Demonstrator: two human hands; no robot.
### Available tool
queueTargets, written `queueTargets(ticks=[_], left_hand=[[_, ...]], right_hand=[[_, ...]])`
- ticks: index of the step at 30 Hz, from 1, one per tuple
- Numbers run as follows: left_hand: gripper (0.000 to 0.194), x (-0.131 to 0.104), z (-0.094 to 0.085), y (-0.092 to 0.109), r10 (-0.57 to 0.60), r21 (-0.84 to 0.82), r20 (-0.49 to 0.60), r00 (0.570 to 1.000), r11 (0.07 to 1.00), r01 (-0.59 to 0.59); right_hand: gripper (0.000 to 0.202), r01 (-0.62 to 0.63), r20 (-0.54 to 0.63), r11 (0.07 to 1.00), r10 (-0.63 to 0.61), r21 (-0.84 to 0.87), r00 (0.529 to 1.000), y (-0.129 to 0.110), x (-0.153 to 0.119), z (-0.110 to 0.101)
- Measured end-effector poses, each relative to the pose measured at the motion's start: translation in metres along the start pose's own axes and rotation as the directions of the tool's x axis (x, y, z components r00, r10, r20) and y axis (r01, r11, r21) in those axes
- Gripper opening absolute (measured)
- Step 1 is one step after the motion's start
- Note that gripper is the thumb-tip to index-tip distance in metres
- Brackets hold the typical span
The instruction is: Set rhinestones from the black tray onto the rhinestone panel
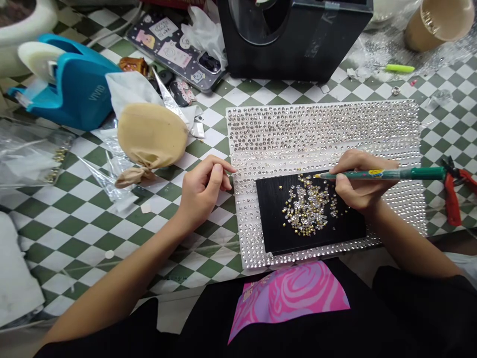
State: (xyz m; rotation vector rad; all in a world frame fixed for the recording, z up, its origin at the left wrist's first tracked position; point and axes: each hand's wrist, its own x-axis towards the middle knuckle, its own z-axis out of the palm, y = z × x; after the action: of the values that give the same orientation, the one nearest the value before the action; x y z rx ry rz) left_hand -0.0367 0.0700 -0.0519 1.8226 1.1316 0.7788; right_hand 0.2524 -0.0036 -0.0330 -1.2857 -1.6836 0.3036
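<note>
My right hand [359, 181] pinches a green pen [398, 173] held nearly level. The pen's pale tip points left over the top edge of a black board [272, 223]. Loose clear and gold rhinestones [307, 211] lie heaped on that board. Under the board is a white sheet [246, 248] covered with rows of rhinestones. At the sheet's left edge rests my left hand [204, 191], its fingers loosely curled with the index fingertip by the edge. Nothing shows in the left hand.
A knotted beige pouch [152, 134], a blue tape dispenser [80, 84] and a phone case [177, 47] lie to the left. Behind the sheet stands a black box [290, 44]. Red-handled pliers [452, 199] and a brown cup [421, 32] are at right.
</note>
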Motion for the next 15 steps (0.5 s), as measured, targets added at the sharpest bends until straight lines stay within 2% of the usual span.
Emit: queueTargets(ticks=[4,10,15], left_hand=[[0.028,-0.0001,-0.0002,-0.0015,0.008,0.032,-0.003,1.000,0.999,-0.008],[0.027,0.0000,-0.0001,-0.0020,0.025,-0.017,-0.003,1.000,1.000,-0.025],[0.026,-0.0001,0.0002,-0.0021,0.009,-0.059,-0.002,1.000,0.998,-0.009]], right_hand=[[0.015,-0.012,-0.011,1.000,0.013,0.009,1.000,-0.0001,-0.0009,-0.0001],[0.016,-0.058,-0.124,0.997,0.052,-0.050,0.991,0.0014,0.0013,0.0045],[0.023,-0.061,-0.028,0.985,0.057,-0.159,0.998,0.0053,0.0040,0.0065]])
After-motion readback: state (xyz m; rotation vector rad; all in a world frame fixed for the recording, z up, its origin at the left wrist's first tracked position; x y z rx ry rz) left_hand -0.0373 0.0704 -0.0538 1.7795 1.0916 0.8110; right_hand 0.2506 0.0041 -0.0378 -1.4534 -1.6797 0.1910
